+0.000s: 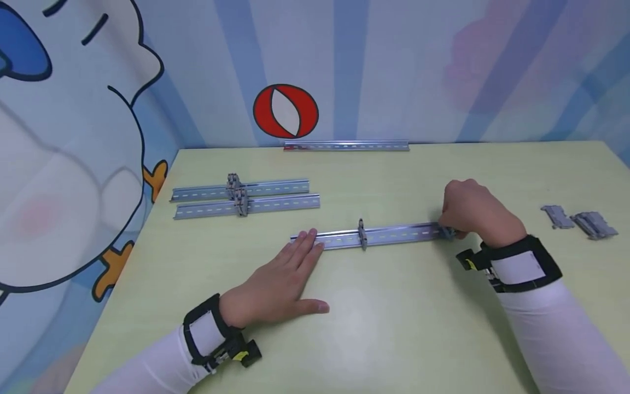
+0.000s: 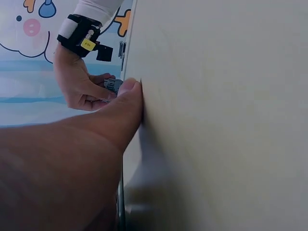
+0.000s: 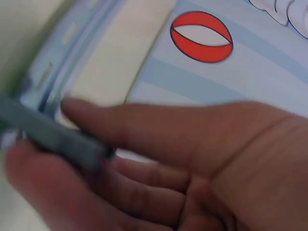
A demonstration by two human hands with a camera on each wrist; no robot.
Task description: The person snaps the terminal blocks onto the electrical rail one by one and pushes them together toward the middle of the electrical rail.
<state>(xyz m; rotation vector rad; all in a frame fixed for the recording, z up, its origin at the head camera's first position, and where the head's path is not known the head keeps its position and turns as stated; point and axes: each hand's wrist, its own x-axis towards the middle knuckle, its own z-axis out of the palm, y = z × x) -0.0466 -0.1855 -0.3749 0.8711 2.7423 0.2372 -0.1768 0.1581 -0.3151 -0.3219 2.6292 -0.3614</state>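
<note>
A slotted metal DIN rail (image 1: 403, 234) lies across the middle of the table, with one thin grey terminal block (image 1: 362, 235) standing on it near its middle. My left hand (image 1: 275, 287) lies with straight fingers over the rail's left end, thumb spread out to the side. At the right end, my right hand (image 1: 479, 210) pinches another grey terminal block (image 3: 62, 139) between thumb and fingers. That block is at the rail in the right wrist view, but blur hides whether it is seated. In the left wrist view the right hand (image 2: 84, 86) also shows, holding the block (image 2: 113, 85).
Two more rails (image 1: 283, 187) (image 1: 285, 203) lie at the back left, with grey blocks (image 1: 233, 186) (image 1: 241, 202) on them. Another rail (image 1: 344, 146) rests along the back edge by the wall. Several loose grey blocks (image 1: 594, 225) lie on the right.
</note>
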